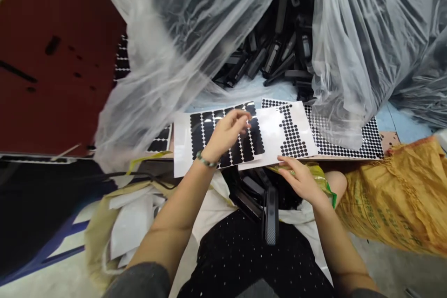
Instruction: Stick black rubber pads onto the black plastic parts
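Note:
My left hand (230,131), with a beaded bracelet at the wrist, is over a white sheet of large black stickers (197,137). Its fingers are curled in toward the thumb, and whatever they may hold is too small to make out. My right hand (300,180) has its thumb and fingers stretched apart at the lower edge of a sheet of small black round stickers (295,137). Part of that sheet is bare white. Below the sheets, black plastic pieces (270,216) lie in an open bag at my lap, one of them with a textured end.
Clear plastic bags (366,23) hang over the table's far side, around a heap of black parts (275,51). Another dotted sheet (370,142) lies at right. A yellow woven sack (405,195) stands right, a bag of white paper scraps (132,223) left, beside a dark red board (56,70).

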{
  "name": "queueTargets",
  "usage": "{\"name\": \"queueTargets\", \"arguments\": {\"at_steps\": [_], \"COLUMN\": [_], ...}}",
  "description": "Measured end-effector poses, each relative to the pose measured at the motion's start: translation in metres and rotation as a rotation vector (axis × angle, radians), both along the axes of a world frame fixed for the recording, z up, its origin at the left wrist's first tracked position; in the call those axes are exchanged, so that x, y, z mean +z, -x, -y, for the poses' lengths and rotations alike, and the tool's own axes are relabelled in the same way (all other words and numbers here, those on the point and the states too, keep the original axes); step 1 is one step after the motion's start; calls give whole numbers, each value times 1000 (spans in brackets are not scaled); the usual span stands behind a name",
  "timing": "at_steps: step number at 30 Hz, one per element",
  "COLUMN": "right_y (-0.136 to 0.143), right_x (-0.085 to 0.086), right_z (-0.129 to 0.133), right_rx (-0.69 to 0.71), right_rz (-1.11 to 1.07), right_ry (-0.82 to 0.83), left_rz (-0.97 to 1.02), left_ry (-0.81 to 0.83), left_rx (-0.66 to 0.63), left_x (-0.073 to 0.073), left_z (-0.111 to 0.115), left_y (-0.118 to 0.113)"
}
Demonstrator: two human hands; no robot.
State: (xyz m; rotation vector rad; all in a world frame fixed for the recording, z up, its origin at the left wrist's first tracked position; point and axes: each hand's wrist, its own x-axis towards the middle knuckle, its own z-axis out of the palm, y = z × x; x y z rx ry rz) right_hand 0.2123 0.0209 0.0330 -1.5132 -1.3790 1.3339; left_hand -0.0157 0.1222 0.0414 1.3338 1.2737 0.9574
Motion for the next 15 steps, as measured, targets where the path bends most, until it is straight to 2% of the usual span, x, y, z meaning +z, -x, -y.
{"name": "queueTargets", "arguments": {"at_steps": [2, 3, 5, 7, 11, 13, 15], "right_y": [0, 3, 9, 15, 16, 10, 1], "right_x": [-1, 0, 3, 6, 9, 7, 3], "right_z": [-2, -5, -13, -19, -22, -21, -22], "right_rx": [-148, -217, -308, -335, -348, -362, -397], "right_rz": [-143, -241, -417, -539, -631, -548, -388], "right_ry": [10, 28, 71, 121, 159, 109, 38], "left_rz": [-75, -131, -300, -346, -385, -410, -363], "left_ry": [-131, -181, -162, -110, -54, -66, -149], "left_rx": [203, 251, 297, 286, 219, 224, 260], "left_x": [-1, -2, -4, -6, -4, -1, -1], "left_z": [-45, -67, -103, -126, -140, -141, -138], "left_y": [-4, -7, -16, -24, -26, -20, -14]}}
